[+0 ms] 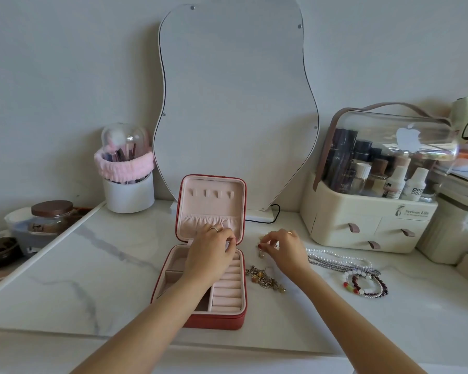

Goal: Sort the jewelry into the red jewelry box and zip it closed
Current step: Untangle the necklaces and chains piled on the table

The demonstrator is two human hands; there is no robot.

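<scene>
Here, head view: red jewelry box [214,321] stands open on the marble-veined table [92,265], lid upright, pink velvety lining, ribbed ring rolls along the right side. Left hand [210,251] hovers over the tray's rear, fingers curled; whether it holds anything, cannot tell. Right hand [283,247] pinches a small gold piece [261,245] beside the box; brassy chain tangle [265,278], pearl strands [335,259], beaded bracelets [365,286] lie nearby.
</scene>
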